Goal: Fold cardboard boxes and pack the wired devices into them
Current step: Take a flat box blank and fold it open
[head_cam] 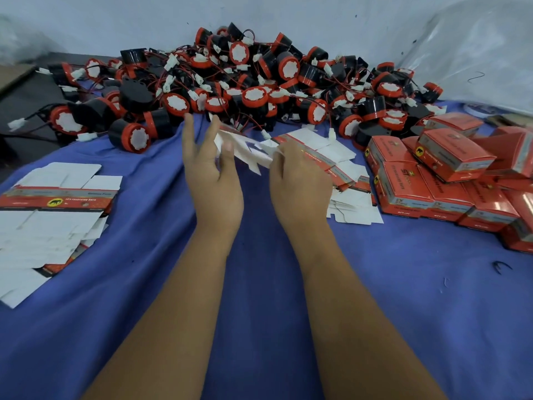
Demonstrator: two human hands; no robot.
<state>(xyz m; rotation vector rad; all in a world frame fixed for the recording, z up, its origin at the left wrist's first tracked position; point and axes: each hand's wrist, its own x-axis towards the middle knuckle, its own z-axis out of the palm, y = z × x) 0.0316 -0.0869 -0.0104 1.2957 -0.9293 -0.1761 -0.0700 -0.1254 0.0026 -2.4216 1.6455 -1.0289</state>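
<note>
A flat, unfolded cardboard box [248, 151] is tilted at centre. Red-and-black wired devices [239, 82] are heaped at twelve o'clock. Folded red boxes [450, 180] sit at three o'clock.

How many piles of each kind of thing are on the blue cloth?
Heaps of black-and-red wired devices: 1
Stacks of flat unfolded boxes: 2
Heaps of folded red boxes: 1
Total: 4 piles
Not a pile: 1 flat box, held by the left hand and right hand.

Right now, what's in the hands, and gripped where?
One flat, unfolded white-and-red cardboard box blank. The left hand pinches its left end flap. The right hand grips its right end; those fingers are hidden behind the hand.
</note>
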